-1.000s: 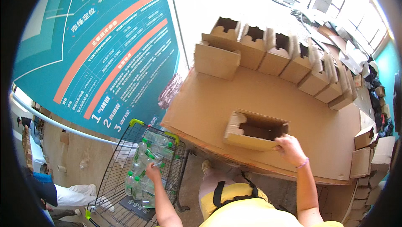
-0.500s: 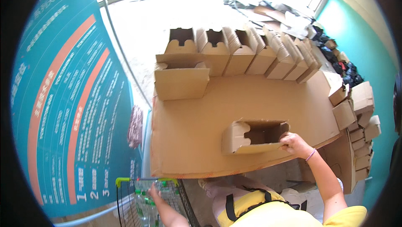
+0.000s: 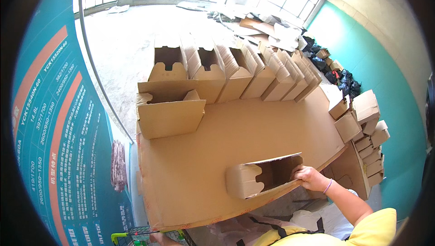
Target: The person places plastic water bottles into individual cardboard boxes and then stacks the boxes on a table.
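Observation:
An open cardboard box (image 3: 247, 180) lies near the front edge of the cardboard-topped table (image 3: 235, 130), its opening facing up. My right hand (image 3: 310, 178) is closed on the rim at the box's right end. At the lower edge my left hand (image 3: 157, 238) reaches into a black wire basket with green corners (image 3: 145, 231); its fingers are hidden, so what it touches does not show. Green bits show inside the basket. Another open box (image 3: 172, 118) stands at the table's left side, in front of a row of upright open boxes (image 3: 231, 76).
Folded boxes (image 3: 360, 114) are stacked off the table's right side. A tall blue-green printed banner (image 3: 59, 146) stands at the left. Black bags (image 3: 346, 82) and flat cardboard scraps (image 3: 267, 28) lie along the far right wall. A rolled striped bundle (image 3: 118, 166) stands beside the banner.
The view has turned, so the table sits lower and further left. The basket and my left hand have slid mostly out at the bottom. My right hand keeps hold of the box, which looks more tilted.

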A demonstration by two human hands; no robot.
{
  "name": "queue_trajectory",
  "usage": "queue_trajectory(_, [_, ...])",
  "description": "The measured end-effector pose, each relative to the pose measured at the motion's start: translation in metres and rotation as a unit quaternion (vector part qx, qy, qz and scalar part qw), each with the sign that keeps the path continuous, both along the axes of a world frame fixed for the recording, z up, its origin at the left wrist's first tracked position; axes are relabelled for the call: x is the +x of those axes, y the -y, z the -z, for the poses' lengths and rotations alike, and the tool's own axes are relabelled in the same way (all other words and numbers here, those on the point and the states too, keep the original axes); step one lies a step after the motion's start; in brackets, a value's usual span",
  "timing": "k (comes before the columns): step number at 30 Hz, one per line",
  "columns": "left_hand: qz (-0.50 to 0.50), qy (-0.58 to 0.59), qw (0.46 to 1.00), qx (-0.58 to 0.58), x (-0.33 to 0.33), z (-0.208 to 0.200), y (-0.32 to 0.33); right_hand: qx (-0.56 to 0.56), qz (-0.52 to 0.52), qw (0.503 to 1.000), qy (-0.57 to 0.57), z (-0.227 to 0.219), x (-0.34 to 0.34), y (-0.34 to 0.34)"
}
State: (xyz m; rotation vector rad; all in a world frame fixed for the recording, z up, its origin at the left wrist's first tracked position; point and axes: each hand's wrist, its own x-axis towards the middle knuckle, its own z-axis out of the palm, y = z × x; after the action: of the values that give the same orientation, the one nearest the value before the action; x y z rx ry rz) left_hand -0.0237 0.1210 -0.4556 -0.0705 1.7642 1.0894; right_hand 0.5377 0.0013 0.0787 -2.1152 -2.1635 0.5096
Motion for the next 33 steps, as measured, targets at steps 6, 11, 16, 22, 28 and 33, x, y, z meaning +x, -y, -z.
queue_trajectory(6, [0.024, -0.019, 0.999, 0.040, 0.041, -0.075, 0.000, 0.014, -0.018, 1.000, 0.009, -0.006, 0.000, 0.005])
queue_trajectory(11, [0.044, -0.043, 0.993, 0.098, 0.069, -0.173, 0.032, 0.034, -0.043, 0.998, 0.007, 0.005, 0.012, 0.007])
queue_trajectory(16, [0.050, -0.049, 0.979, 0.190, 0.095, -0.274, 0.088, 0.028, -0.084, 0.995, 0.047, 0.001, 0.014, 0.002])
queue_trajectory(22, [0.178, 0.062, 0.855, 0.484, 0.111, -0.406, 0.086, 0.012, -0.098, 0.994, 0.044, -0.007, 0.030, 0.005])
queue_trajectory(28, [0.333, 0.252, 0.618, 0.666, 0.286, -0.540, -0.002, 0.006, -0.122, 0.992, 0.029, -0.001, 0.044, 0.009])
queue_trajectory(33, [0.644, -0.040, 0.555, 0.525, 0.391, -0.551, -0.005, 0.066, -0.100, 0.992, -0.044, 0.006, 0.052, 0.008])
